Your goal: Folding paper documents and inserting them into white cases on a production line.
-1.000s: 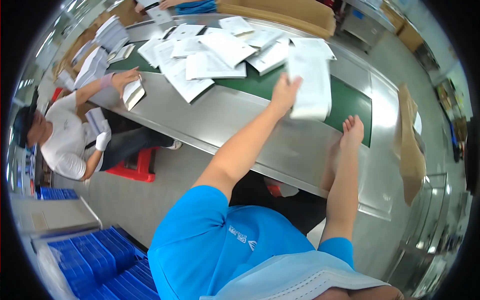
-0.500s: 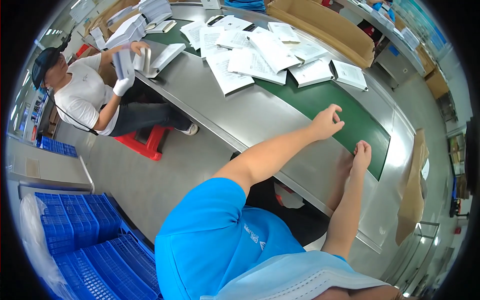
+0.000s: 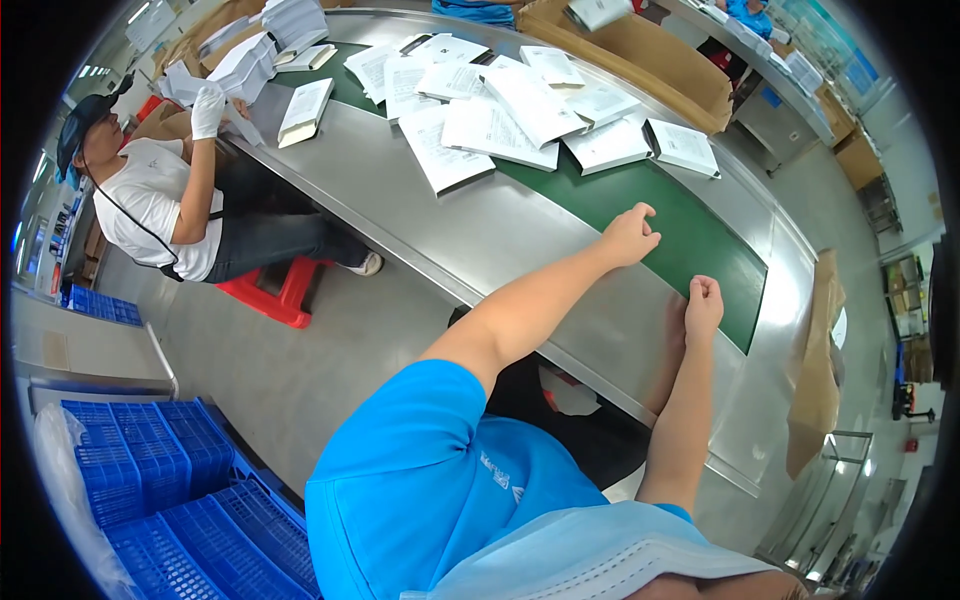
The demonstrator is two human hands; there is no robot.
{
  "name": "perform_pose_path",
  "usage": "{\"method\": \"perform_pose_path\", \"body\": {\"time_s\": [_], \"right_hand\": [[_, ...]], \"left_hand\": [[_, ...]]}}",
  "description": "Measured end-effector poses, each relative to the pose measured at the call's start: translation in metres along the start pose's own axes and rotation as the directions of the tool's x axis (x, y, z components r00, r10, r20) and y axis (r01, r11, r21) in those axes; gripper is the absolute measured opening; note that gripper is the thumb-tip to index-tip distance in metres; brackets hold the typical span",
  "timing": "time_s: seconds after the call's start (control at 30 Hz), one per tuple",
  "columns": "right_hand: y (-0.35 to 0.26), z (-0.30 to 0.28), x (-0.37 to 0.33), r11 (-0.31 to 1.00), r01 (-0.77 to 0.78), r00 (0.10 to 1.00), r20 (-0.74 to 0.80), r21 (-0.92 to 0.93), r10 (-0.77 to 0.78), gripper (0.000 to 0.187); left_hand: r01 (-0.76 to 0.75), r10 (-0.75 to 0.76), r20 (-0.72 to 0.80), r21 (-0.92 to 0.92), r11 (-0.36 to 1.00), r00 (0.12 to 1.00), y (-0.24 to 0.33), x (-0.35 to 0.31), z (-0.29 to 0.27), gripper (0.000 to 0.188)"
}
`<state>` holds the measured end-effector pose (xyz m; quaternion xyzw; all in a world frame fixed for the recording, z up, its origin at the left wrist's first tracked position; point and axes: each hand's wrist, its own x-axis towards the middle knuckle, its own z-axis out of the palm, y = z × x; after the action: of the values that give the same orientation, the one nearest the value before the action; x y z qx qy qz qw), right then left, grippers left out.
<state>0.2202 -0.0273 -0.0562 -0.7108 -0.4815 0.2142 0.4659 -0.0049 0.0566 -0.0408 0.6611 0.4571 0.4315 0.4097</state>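
Note:
My left hand (image 3: pixel 630 236) hovers over the edge of the green conveyor belt (image 3: pixel 690 245), thumb and forefinger apart, holding nothing. Lower and to the right is my right hand (image 3: pixel 704 303), its fingers curled in with no object showing in them. Farther along the belt lies a loose pile of flat white boxes (image 3: pixel 535 105), several with printed text on top. The closest box to my left hand (image 3: pixel 683 147) sits at the right end of the pile. Neither hand touches a box.
A steel table (image 3: pixel 430 225) borders the belt. At left, a seated co-worker (image 3: pixel 160 190) wears a white glove (image 3: pixel 208 110), near stacked white boxes (image 3: pixel 243 68). A long cardboard carton (image 3: pixel 650 65) stands beyond the belt. Blue plastic crates (image 3: pixel 200 500) are at lower left.
My hands keep nearly the same pose. The co-worker's gloved hand has risen toward the stack; a white box lies on the table nearby. Another white box now shows over the far carton.

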Motion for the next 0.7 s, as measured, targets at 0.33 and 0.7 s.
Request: {"method": "perform_pose_path", "body": {"time_s": [0.33, 0.7], "right_hand": [[-0.010, 0.004, -0.007, 0.974, 0.101, 0.994, -0.022, -0.200, -0.107, 0.018], [-0.004, 0.002, -0.011, 0.960, 0.111, 0.993, -0.019, -0.257, -0.120, 0.017]], "left_hand": [[0.066, -0.176, -0.189, -0.475, 0.877, 0.966, -0.027, 0.018, -0.011, 0.037], [0.253, -0.359, -0.041, -0.633, 0.732, 0.933, -0.098, 0.040, -0.176, 0.036]]}}
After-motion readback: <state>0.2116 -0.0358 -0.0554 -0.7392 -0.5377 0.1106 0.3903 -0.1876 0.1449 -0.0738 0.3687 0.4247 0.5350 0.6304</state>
